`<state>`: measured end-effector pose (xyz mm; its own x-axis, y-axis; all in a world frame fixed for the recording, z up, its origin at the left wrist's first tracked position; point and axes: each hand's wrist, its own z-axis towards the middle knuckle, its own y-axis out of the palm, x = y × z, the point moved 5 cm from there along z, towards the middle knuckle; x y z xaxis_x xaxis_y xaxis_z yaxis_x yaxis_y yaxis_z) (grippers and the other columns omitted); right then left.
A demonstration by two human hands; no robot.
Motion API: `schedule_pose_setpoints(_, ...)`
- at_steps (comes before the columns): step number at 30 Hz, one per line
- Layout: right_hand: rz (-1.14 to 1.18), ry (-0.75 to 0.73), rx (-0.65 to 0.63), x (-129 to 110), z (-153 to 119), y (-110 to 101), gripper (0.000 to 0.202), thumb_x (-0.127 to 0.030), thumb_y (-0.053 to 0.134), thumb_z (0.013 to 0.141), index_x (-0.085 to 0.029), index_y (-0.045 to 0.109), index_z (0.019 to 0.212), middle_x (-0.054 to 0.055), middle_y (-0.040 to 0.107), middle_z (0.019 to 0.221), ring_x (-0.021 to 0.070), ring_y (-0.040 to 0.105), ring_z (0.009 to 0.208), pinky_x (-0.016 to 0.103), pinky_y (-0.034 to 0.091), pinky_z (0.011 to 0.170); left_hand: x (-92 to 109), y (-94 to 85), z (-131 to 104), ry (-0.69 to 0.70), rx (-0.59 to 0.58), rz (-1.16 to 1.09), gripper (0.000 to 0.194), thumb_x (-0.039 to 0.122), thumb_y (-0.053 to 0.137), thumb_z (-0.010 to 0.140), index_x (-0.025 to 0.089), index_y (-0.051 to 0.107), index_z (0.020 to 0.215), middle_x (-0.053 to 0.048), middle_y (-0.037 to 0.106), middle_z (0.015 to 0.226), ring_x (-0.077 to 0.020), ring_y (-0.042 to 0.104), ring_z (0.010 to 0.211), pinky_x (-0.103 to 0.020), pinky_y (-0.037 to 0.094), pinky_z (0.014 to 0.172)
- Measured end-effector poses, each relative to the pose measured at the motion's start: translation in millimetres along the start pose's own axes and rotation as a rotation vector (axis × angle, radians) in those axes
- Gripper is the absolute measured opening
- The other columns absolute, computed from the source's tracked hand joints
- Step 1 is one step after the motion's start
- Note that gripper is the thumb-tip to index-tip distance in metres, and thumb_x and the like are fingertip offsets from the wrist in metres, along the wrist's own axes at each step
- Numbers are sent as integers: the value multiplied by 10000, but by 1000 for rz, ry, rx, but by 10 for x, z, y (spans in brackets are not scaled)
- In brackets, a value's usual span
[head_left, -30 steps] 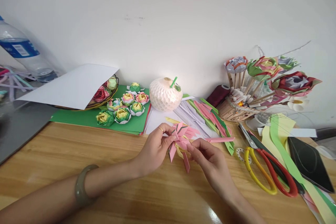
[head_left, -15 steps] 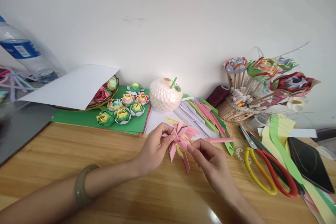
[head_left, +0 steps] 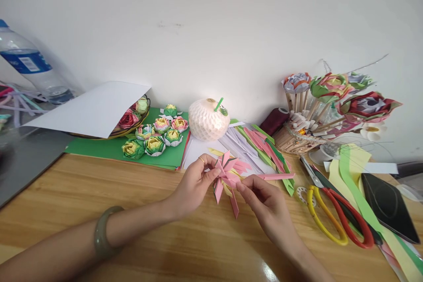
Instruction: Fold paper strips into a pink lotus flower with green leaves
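A pink folded-paper piece (head_left: 226,175) with pointed petals and some yellow and dark edges is held above the wooden table's back part. My left hand (head_left: 194,185) pinches its left side between thumb and fingers, with a ring on one finger. At the lower right of the same piece, my right hand (head_left: 262,196) pinches a petal. One pink strip points down between the hands. Just behind lie folded white strips (head_left: 239,147), with pink strips (head_left: 269,147) and green ones beside them. The fingertips partly hide the piece's edges.
Small paper lotuses (head_left: 154,145) sit on green paper (head_left: 99,147) at left. A white textured ornament (head_left: 209,120) stands behind the hands. Right are scissors (head_left: 337,211), a basket of paper flowers (head_left: 295,139) and a black phone-like object (head_left: 390,207). A bottle (head_left: 29,64) stands far left.
Hardly anything differs. Both hands keep their pinch on the pink paper piece, whose lower petals and yellow part have shifted very slightly.
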<state>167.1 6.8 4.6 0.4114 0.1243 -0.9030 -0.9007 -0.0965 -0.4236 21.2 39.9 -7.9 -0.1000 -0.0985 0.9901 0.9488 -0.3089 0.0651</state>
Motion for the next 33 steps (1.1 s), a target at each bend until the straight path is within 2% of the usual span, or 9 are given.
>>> schedule_pose_setpoints(10, -3, 1, -1, -25, -5, -18, 290, -359, 489, 850, -168, 523, 633, -32, 471, 563, 96, 385, 523, 213, 304, 487, 4, -13, 10, -23, -32, -50, 169, 319, 500, 832, 157, 506, 782, -4, 538, 765, -131, 518, 750, -261, 403, 721)
schedule_pose_setpoints(14, -34, -6, 23, -38, -10, -56, 298, -360, 502, 836, -168, 523, 609, -33, 459, 546, 96, 368, 509, 218, 291, 474, 17, 13, 28, -57, -97, -121, 198, 351, 524, 814, 157, 498, 782, -6, 537, 755, -129, 527, 723, -259, 417, 681)
schedule_pose_setpoints(16, -36, -11, 70, -26, -17, -108, 318, -366, 508, 828, -172, 511, 576, -41, 423, 516, 95, 349, 493, 220, 281, 465, 8, 14, 41, -78, -120, -161, 216, 364, 553, 795, 158, 494, 773, -2, 532, 747, -122, 527, 703, -254, 419, 661)
schedule_pose_setpoints(18, -13, -15, 174, -12, -22, -193, 324, -371, 505, 827, -178, 506, 567, -48, 388, 500, 96, 344, 488, 218, 284, 464, -21, 16, 55, -121, -148, -207, 235, 377, 581, 773, 159, 493, 762, 5, 532, 725, -114, 527, 663, -246, 415, 629)
schedule_pose_setpoints(21, 45, -7, 304, -3, -10, -290, 233, -368, 513, 827, -196, 563, 678, -38, 464, 576, 107, 428, 552, 208, 344, 510, -78, 48, 61, -222, -227, -315, 244, 374, 612, 747, 159, 498, 745, 14, 532, 699, -102, 523, 616, -234, 409, 594)
schedule_pose_setpoints(23, 64, -1, 253, -17, 24, -268, 167, -361, 532, 818, -214, 610, 831, -14, 570, 724, 131, 523, 686, 216, 403, 599, -93, 73, 57, -272, -259, -389, 225, 344, 632, 737, 156, 509, 750, 16, 531, 717, -100, 527, 645, -228, 416, 617)
schedule_pose_setpoints(26, 85, -3, 84, -39, 66, -166, 235, -363, 534, 818, -224, 622, 986, 19, 636, 880, 175, 579, 858, 262, 441, 733, -88, 92, 49, -302, -251, -440, 205, 308, 654, 722, 158, 523, 772, 21, 532, 735, -92, 521, 671, -215, 417, 641)
schedule_pose_setpoints(29, 114, 13, 23, -24, 70, -111, 239, -355, 553, 809, -203, 632, 975, 27, 659, 834, 182, 605, 809, 293, 465, 735, -91, 118, 31, -344, -264, -459, 220, 298, 680, 693, 156, 519, 737, 25, 528, 708, -89, 516, 642, -218, 418, 632)
schedule_pose_setpoints(33, 59, -65, 87, -48, 53, -119, 161, -308, 582, 798, -198, 650, 893, 24, 657, 757, 160, 596, 673, 281, 485, 631, -112, 146, 12, -408, -301, -488, 201, 270, 679, 665, 153, 522, 708, -2, 553, 743, -119, 544, 687, -254, 432, 662)
